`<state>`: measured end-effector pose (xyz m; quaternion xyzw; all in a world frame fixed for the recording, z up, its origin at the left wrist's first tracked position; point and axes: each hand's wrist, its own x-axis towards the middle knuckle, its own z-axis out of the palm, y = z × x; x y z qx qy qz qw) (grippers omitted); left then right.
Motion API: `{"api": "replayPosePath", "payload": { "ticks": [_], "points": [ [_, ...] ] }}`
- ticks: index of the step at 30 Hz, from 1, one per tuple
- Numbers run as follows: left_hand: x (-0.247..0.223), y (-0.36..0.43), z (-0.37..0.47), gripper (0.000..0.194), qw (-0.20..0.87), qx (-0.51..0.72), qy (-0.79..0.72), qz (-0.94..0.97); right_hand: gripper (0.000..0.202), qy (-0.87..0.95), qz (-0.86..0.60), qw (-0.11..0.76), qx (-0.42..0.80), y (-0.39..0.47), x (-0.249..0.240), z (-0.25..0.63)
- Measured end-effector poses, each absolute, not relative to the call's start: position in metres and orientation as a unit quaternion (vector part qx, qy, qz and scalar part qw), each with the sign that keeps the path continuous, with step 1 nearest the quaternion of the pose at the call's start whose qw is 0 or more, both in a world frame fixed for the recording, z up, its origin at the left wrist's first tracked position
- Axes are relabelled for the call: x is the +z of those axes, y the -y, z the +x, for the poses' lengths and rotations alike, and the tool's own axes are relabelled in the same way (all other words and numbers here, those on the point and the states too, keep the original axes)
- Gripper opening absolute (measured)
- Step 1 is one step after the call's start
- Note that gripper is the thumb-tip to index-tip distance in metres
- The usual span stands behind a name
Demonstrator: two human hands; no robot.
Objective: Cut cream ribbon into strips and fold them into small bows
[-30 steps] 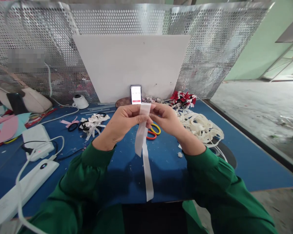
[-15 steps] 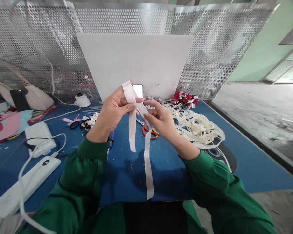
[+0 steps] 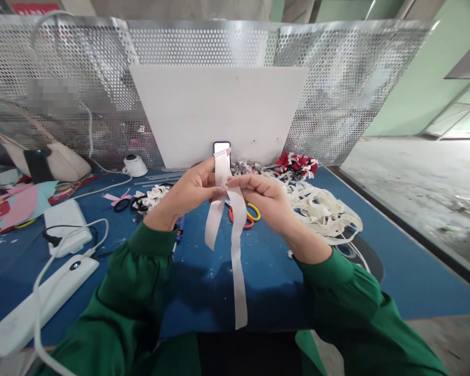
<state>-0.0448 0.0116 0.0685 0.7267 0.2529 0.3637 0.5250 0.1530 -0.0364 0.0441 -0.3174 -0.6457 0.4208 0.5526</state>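
A pale pinkish-white ribbon (image 3: 238, 261) is held up above the blue table, looped over the index finger of my left hand (image 3: 194, 190). My left thumb presses the loop where the strands cross. My right hand (image 3: 264, 196) pinches the ribbon at that crossing, its fingertips close to the left thumb. Two tails hang down: a short one slants left, and a longer one drops toward the table's front edge. Behind the ribbon lie scissors (image 3: 254, 212) with orange and yellow handles, partly covered. A phone (image 3: 222, 147) with a lit screen leans on the white board behind my left fingers.
Right of my hands is a heap of cream ribbon (image 3: 323, 209), with red and white bows (image 3: 295, 164) behind it. On the left lie a white power bank (image 3: 43, 303) with cables, small bows (image 3: 152, 198) and a handbag (image 3: 58, 159). A white board (image 3: 219, 104) stands at the back.
My right hand has moved in to the crossing, and its strand now passes in front of the loop. The left index finger has tilted right, and the short tail now slants left.
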Motion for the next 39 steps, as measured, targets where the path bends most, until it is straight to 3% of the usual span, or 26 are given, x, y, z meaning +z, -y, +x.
{"api": "replayPosePath", "payload": {
  "ticks": [4,6,10,13,24,34,39],
  "points": [
    [0.066,-0.011,-0.044,0.09,0.53,0.346,-0.254,0.731,0.016,0.685,-0.325,0.529,0.382,0.035,0.042,0.157],
    [0.065,-0.01,-0.041,0.088,0.527,0.342,-0.251,0.736,0.009,0.725,-0.332,0.53,0.287,0.035,0.041,0.158],
    [0.061,-0.007,-0.035,0.085,0.517,0.321,-0.247,0.754,0.014,0.776,-0.334,0.531,0.063,0.037,0.04,0.158],
    [0.06,-0.004,-0.03,0.083,0.51,0.301,-0.254,0.764,0.015,0.774,-0.331,0.54,-0.011,0.036,0.041,0.159],
    [0.054,0.0,-0.021,0.067,0.521,0.289,-0.239,0.767,0.016,0.742,-0.374,0.555,-0.018,0.027,0.038,0.163],
    [0.056,0.0,-0.02,0.045,0.451,0.312,-0.249,0.798,0.017,0.731,-0.4,0.553,-0.011,0.026,0.035,0.16],
    [0.052,-0.002,-0.02,0.053,0.42,0.311,-0.257,0.813,0.019,0.737,-0.374,0.564,-0.004,0.026,0.036,0.162]
  ]
}}
